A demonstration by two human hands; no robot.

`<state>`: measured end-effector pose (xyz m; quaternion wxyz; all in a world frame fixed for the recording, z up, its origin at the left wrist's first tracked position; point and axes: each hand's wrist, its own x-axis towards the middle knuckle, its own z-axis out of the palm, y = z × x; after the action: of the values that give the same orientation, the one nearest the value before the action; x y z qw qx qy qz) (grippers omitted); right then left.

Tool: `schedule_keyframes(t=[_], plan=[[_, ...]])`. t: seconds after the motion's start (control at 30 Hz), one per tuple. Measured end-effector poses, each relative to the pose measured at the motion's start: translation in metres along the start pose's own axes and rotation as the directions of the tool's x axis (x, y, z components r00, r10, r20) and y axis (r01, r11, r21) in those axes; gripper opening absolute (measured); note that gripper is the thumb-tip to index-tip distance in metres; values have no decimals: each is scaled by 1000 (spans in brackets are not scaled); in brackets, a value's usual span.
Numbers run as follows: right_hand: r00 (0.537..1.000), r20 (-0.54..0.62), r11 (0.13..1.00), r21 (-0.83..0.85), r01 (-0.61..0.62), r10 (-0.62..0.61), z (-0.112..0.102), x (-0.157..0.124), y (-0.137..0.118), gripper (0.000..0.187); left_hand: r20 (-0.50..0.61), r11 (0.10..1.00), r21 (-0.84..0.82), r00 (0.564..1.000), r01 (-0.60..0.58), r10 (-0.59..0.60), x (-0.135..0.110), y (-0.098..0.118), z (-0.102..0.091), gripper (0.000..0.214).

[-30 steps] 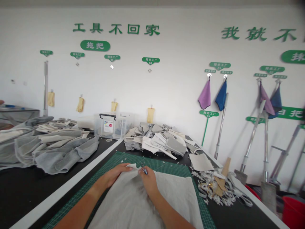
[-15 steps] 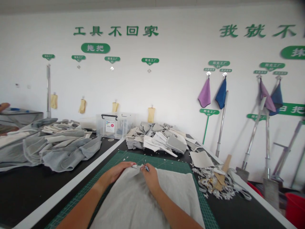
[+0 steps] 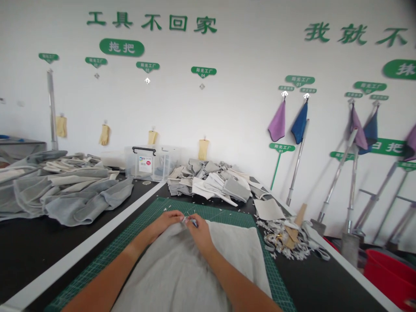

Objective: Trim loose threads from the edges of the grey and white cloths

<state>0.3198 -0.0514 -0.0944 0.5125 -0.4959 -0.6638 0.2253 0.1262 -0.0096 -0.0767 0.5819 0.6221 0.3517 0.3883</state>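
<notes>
Hands closer together than a second ago, nearly touching at the far edge of the grey cloth [image 3: 201,268]; left hand [image 3: 169,218] pinches that edge, right hand [image 3: 199,228] is closed around small blue-handled snips [image 3: 192,222]. Cloth lies flat on the green cutting mat [image 3: 139,234], covering its middle. Pile of grey fabric pieces [image 3: 211,184] sits just beyond the mat, scrap trimmings [image 3: 286,240] to its right.

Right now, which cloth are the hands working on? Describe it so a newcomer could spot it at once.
Find the green cutting mat on the black table. The light grey cloth lies spread over it, its far edge pinched by the left hand beside the right hand, which holds a small blue tool. Unlike the grey heaps behind, it is one flat sheet.
</notes>
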Motion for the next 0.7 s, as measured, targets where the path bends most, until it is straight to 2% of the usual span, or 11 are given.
schedule_keyframes(t=[0.1,0.23,0.37,0.5,0.7], plan=[[999,40,1000,16,18,-19,0,-1,-4,37,-18,995,83,998,-63,64,2,1,1,42],[1000,31,999,34,5,-6,1,1,-5,43,-27,980,164,993,-109,115,3,5,1,41],[1000,30,1000,20,1,-1,1,3,-3,40,-25,958,244,986,-152,163,3,4,0,38],[1000,24,1000,-10,1,0,1,3,0,29,3,960,226,986,-165,168,1,3,1,39],[1000,-7,998,-62,-5,5,2,3,3,30,-10,965,237,993,-114,120,2,-3,1,49]])
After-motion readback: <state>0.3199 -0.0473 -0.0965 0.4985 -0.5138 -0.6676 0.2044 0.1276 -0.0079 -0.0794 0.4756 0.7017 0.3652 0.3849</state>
